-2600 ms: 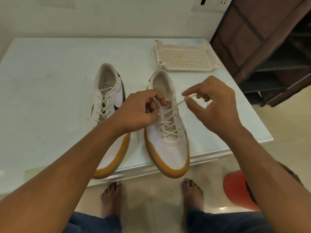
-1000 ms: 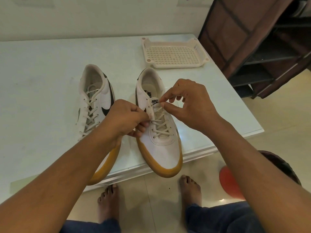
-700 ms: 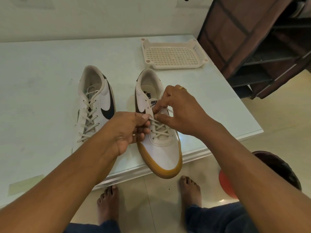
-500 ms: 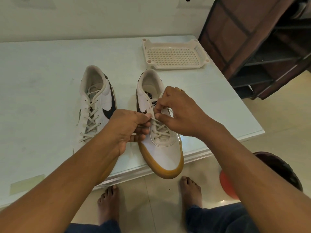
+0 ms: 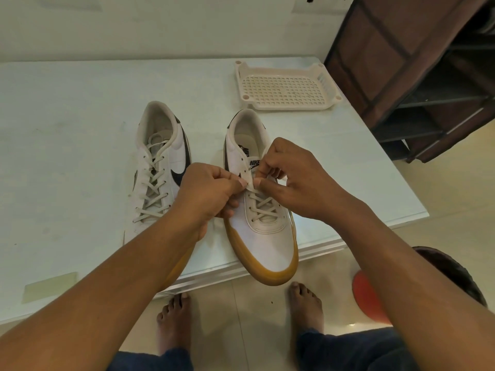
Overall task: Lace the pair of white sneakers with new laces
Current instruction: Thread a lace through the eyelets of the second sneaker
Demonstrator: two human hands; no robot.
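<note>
White sneakers (image 5: 265, 245), two of them with tan soles, stand side by side on the desk (image 5: 67, 124), toes toward the person.

The first sneaker (image 5: 160, 162) lies just beyond and to the left of the left hand (image 5: 206, 195). Its own lace (image 5: 152, 194) is crossed up through the eyelets, and the left forearm hides its toe. No hand touches it.

The second sneaker (image 5: 267, 238) sits directly under both hands, its toe jutting past the near desk edge. Its tongue label shows just beyond the right hand (image 5: 297, 180). Crossed rows of its lace (image 5: 263, 207) show below the knuckles, nearer the toe.

Both hands are at work, meeting over the upper eyelets of this second sneaker. The left hand is curled, with its thumb and fingers pinching a short flat stretch of the lace at the shoe's left eyelet row. The right hand is curled too, its thumb and fingertips pinching the same lace just beside the left thumb, so the two thumbs nearly touch. Which eyelet the lace end is at is hidden by the fingers.

One perforated plastic tray (image 5: 286, 89) lies on the desk well beyond the right hand. One dark shelf rack (image 5: 417, 84) stands off the desk, farther right. One pale strip of tape (image 5: 49, 286) is stuck to the desk near the left forearm. Two bare feet (image 5: 174, 319) stand on the floor below the hands, and one red round object (image 5: 367, 298) is partly hidden behind the right forearm.
</note>
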